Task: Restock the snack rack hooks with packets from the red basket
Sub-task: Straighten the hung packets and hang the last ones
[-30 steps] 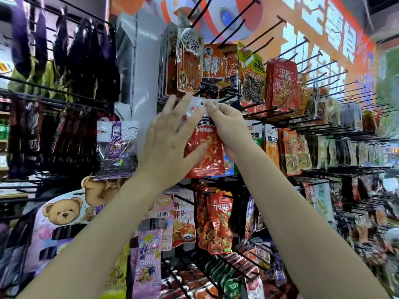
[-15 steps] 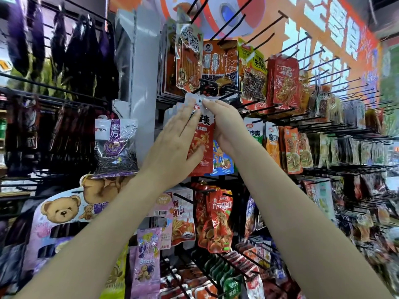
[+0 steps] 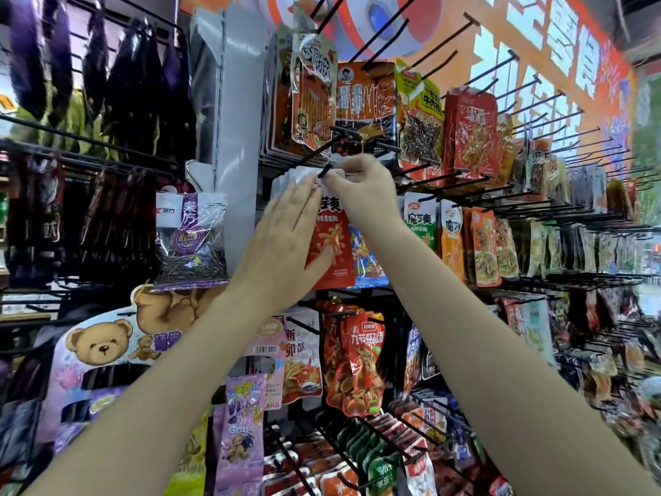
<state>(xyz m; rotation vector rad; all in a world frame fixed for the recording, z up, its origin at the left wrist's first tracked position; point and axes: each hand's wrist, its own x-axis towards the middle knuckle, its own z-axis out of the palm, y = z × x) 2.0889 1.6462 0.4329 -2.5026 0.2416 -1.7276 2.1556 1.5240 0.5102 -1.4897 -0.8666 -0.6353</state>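
Observation:
A red snack packet (image 3: pixel 331 245) with a white top hangs at a black rack hook (image 3: pixel 323 171) in the middle row of the snack rack. My right hand (image 3: pixel 365 191) pinches the packet's white top edge right at the hook's tip. My left hand (image 3: pixel 286 241) lies flat with straight fingers against the packet's left side and the stack of white packet tops behind it, thumb under the red face. The red basket is not in view.
Full hooks surround the spot: orange and red packets (image 3: pixel 314 91) above, a blue packet (image 3: pixel 365 255) just right, red packets (image 3: pixel 361 359) below. Bare black hooks (image 3: pixel 500 69) jut out at upper right. A sunflower-seed bag (image 3: pixel 191 238) and bear-print packs (image 3: pixel 96 345) hang left.
Both hands have moved up and in toward the rack with the red packet. Its white top has gone from in front of the hook to the hook's tip.

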